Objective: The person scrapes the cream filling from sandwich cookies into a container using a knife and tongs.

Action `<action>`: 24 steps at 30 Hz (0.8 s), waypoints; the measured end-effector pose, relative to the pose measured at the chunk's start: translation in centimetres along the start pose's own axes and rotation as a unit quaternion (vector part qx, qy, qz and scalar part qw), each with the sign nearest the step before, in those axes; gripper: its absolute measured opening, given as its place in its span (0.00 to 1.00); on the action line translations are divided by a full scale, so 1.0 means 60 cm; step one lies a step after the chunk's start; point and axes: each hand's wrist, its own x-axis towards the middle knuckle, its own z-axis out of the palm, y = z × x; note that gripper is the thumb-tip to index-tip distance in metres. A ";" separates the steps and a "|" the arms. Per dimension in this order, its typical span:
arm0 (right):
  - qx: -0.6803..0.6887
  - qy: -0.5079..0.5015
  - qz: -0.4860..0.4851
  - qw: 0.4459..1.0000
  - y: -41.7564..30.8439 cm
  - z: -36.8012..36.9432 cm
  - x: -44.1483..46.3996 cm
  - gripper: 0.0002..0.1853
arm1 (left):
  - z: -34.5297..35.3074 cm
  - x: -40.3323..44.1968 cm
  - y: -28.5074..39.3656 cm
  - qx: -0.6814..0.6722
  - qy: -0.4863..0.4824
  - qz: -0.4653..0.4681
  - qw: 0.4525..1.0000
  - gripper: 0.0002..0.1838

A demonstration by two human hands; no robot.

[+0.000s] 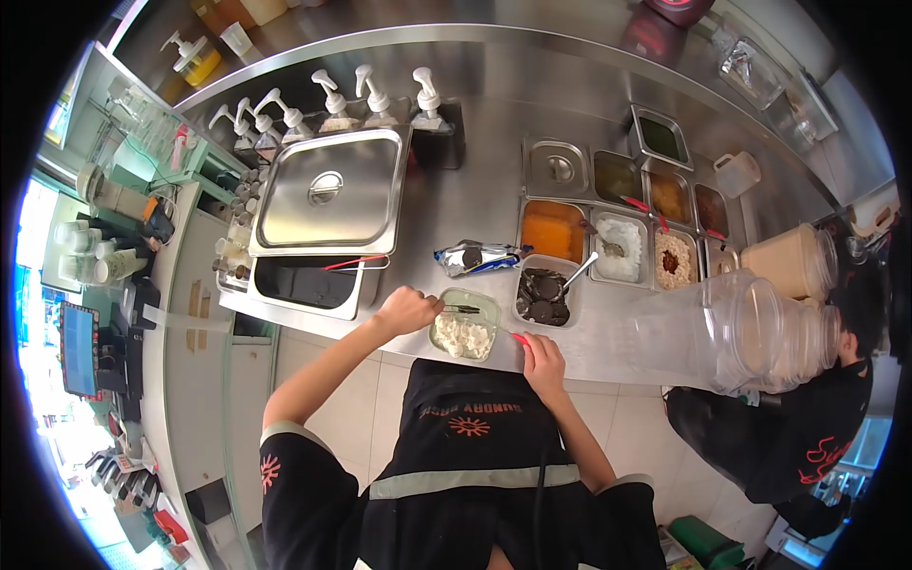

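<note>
A clear, pale green tub (465,292) with white, lumpy contents (463,337) sits at the counter's front edge. My left hand (408,310) is closed at the tub's left rim, on a narrow, dark utensil (463,309) that reaches across the tub. At the right rim, my right hand (542,363) grips a red-handled utensil (519,338); its far end points into the tub and is hard to make out. Just behind lies an opened blue cookie packet (475,257). A white tub of dark chocolate cookies (543,296) with a spoon (579,271) stands to the right.
Steel pans of toppings, one orange (552,231), line the counter's right side. A large lidded steel pan (330,193) and pump bottles (427,100) stand left and behind. Big clear containers (703,328) are at the right edge, beside a co-worker in black (760,437).
</note>
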 end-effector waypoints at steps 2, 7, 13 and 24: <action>0.013 -0.009 -0.021 1.000 -0.002 -0.002 0.004 0.12 | -0.006 0.008 -0.005 0.007 -0.012 0.025 1.000 0.07; -0.003 -0.021 -0.044 0.999 -0.005 0.006 0.012 0.13 | -0.004 0.027 -0.002 -0.006 0.021 0.071 0.997 0.04; -0.037 -0.038 -0.069 0.996 0.003 0.013 0.013 0.13 | -0.004 0.037 0.001 0.011 -0.008 0.080 0.997 0.04; -0.040 -0.046 -0.071 0.996 0.019 0.034 0.006 0.16 | -0.014 0.010 -0.003 -0.080 -0.013 -0.051 0.995 0.14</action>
